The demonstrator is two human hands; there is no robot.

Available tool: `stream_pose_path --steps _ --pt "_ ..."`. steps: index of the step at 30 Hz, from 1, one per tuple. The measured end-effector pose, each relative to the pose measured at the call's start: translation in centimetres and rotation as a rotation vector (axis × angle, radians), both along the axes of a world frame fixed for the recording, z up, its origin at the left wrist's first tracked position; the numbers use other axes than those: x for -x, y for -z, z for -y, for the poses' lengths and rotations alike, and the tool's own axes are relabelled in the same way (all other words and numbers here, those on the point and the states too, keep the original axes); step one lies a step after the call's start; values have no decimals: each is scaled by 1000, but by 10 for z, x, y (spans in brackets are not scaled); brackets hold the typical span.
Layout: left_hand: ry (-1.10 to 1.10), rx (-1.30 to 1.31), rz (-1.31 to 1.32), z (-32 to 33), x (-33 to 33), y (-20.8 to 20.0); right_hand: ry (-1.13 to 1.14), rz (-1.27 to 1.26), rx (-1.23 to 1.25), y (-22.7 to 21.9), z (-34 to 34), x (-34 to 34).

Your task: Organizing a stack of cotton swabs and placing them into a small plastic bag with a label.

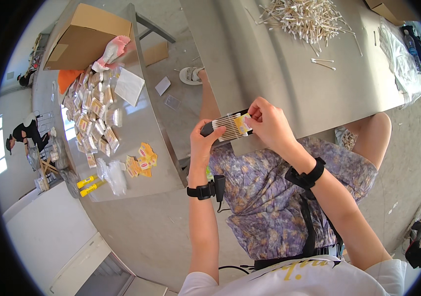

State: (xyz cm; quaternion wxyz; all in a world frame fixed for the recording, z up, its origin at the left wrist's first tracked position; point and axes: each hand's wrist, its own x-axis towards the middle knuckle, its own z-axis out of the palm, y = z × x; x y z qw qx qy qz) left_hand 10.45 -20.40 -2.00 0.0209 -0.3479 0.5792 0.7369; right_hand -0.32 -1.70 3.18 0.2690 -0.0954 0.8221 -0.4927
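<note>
Between my two hands is a row of cotton swabs (226, 127), laid side by side on a dark flat piece (207, 130). My left hand (201, 143) grips its left end, with the thumb over the swabs. At the right end my right hand (269, 123) pinches a small yellow printed card (242, 123) that lies across the swabs. The bundle is just above my lap, by the near edge of the metal table (289, 93). A large heap of loose cotton swabs (304, 17) lies at the far side of that table.
On the left table (171, 182) are a pile of packed swab bundles (92, 116), yellow cards (144, 159), clear bags (112, 176), two yellow tubes (88, 186) and a cardboard box (89, 37). Clear plastic (402, 64) hangs over the right table edge. Another person (25, 130) is far left.
</note>
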Motion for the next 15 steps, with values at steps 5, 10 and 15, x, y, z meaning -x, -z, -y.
stream_pose_path --steps 5,10,15 --pt "-12 -65 -23 -3 3 -5 11 -3 43 4 0 -2" --pt "1 -22 -5 -3 2 -3 6 -36 21 5 9 -1" --pt "3 -48 -16 -3 2 -7 16 -33 36 6 16 -9"
